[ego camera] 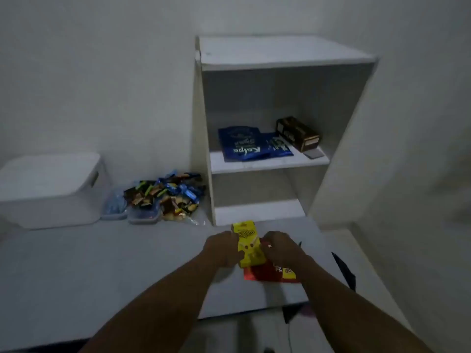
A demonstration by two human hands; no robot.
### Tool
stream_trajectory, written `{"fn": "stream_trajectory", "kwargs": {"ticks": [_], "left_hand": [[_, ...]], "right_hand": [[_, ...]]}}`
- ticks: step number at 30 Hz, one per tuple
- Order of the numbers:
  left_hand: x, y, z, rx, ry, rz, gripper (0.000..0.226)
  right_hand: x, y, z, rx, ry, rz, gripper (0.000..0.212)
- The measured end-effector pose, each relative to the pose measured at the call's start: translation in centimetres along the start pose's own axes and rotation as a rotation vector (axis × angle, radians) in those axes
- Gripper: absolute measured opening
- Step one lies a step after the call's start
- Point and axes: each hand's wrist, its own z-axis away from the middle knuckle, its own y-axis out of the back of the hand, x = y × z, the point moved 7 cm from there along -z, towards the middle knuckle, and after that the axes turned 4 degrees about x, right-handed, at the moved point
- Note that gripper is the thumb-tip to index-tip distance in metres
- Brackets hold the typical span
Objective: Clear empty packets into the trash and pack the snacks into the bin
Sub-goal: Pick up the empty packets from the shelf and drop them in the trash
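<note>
My left hand (221, 248) and right hand (281, 247) grip a yellow packet (248, 247) near the bench (102, 263) edge, hiding part of a red packet (265, 273).

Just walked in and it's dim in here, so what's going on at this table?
A person holds a yellow packet between the left hand and right hand, above a red packet lying on the table. A pile of small snacks sits by the shelf, which holds blue packets and a dark box. A white bin stands at the left.
</note>
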Motion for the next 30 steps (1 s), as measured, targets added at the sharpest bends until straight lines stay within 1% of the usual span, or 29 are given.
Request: {"fn": "stream_trajectory", "kwargs": {"ticks": [2, 3, 5, 6, 8, 9, 10, 11, 13, 16, 19, 22, 24, 26, 28, 30], "left_hand": [[1.0, -2.5, -1.5, -0.023, 0.040, 0.012, 0.052], [1.6, -3.9, -1.9, -0.031, 0.057, 0.019, 0.051], [2.3, -5.8, -2.7, -0.008, 0.089, 0.010, 0.052], [2.6, -6.4, -3.4, 0.050, 0.100, 0.020, 0.054], [3.2, -7.7, -4.7, 0.122, 0.088, 0.045, 0.064], [3.5, -8.8, -5.2, 0.097, 0.071, 0.053, 0.071], [3.8, -9.7, -5.5, 0.058, 0.090, 0.038, 0.074], [3.9, -10.3, -5.9, 0.028, 0.127, 0.019, 0.074], [3.7, -10.4, -6.3, 0.078, 0.162, 0.021, 0.073], [3.3, -11.3, -7.5, 0.114, 0.177, 0.001, 0.075], [3.8, -12.5, -8.7, 0.102, 0.206, 0.024, 0.082], [3.8, -12.4, -9.5, 0.118, 0.294, 0.049, 0.075], [3.4, -12.1, -9.7, 0.137, 0.351, 0.096, 0.069], [3.1, -11.9, -9.5, 0.184, 0.358, 0.132, 0.059], [2.7, -11.5, -9.1, 0.233, 0.339, 0.128, 0.057], [2.1, -11.6, -8.8, 0.235, 0.324, 0.116, 0.063]], "right_hand": [[2.8, -1.1, -1.1, -0.004, 0.035, -0.098, 0.021], [4.7, -2.1, -1.5, -0.004, 0.038, -0.113, 0.023], [7.8, -4.1, -2.1, -0.018, -0.010, -0.090, 0.036], [9.3, -5.0, -2.4, -0.019, -0.032, -0.047, 0.039], [10.6, -5.3, -2.4, 0.041, -0.015, 0.061, 0.045], [11.4, -5.9, -2.5, 0.077, 0.014, 0.138, 0.050], [11.5, -6.0, -2.3, 0.085, 0.034, 0.220, 0.055], [11.9, -6.6, -2.4, 0.062, 0.049, 0.269, 0.062], [11.9, -7.3, -2.1, 0.059, 0.042, 0.253, 0.073], [12.1, -8.6, -2.6, 0.032, 0.089, 0.197, 0.069], [14.0, -9.5, -3.2, 0.037, 0.082, 0.165, 0.065], [14.7, -9.9, -3.5, 0.044, 0.106, 0.185, 0.068], [15.1, -10.4, -3.5, 0.010, 0.116, 0.218, 0.080], [15.6, -10.9, -3.5, -0.007, 0.120, 0.244, 0.090], [15.6, -10.9, -3.6, -0.014, 0.110, 0.247, 0.088], [15.5, -10.8, -3.7, -0.007, 0.111, 0.232, 0.079]]}}
